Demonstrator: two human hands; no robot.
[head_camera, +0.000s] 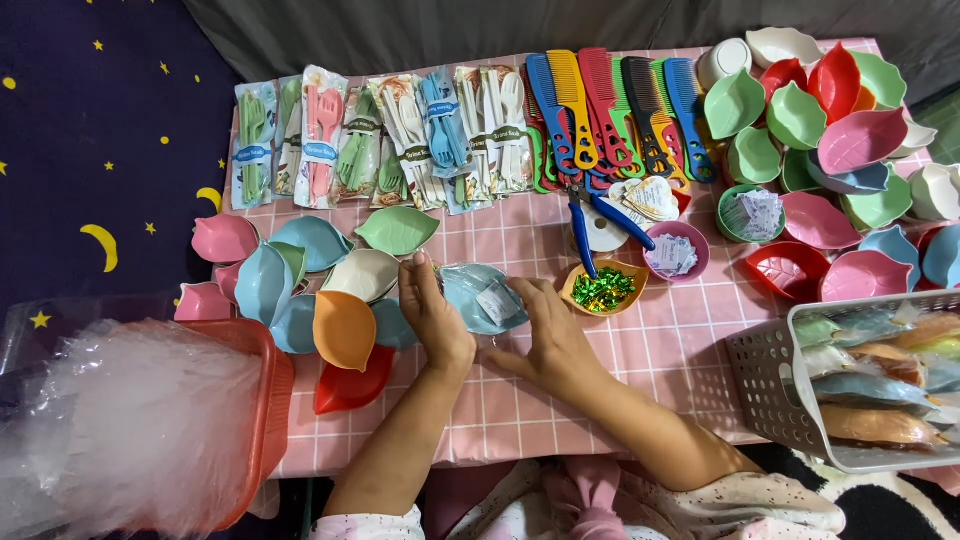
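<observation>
We see both hands on a pale blue leaf dish (478, 296) wrapped in clear plastic, lying on the pink checked cloth (640, 350) near the middle of the table; a small white sachet (497, 301) sits inside the wrap on the dish. The left hand (437, 318) stands at the dish's left edge, fingers extended and close together, fingertips up against the plastic; whether it pinches the wrap we cannot tell. The right hand (553, 335) lies flat at the dish's right edge, fingers spread lightly and resting on the wrap, not closed round anything.

Just left of the dish is a heap of bare leaf dishes (310, 290) in pink, blue, cream, orange and red; a red basket (268, 400) of clear bags stands at the near left corner. Just right of the right hand is an orange dish of green ties (604, 288), with blue pliers (590, 222) above it; further back lie packs of cutlery (380, 140) and a row of combs (620, 110). A white basket (800, 390) of wrapped dishes sits at the right edge.
</observation>
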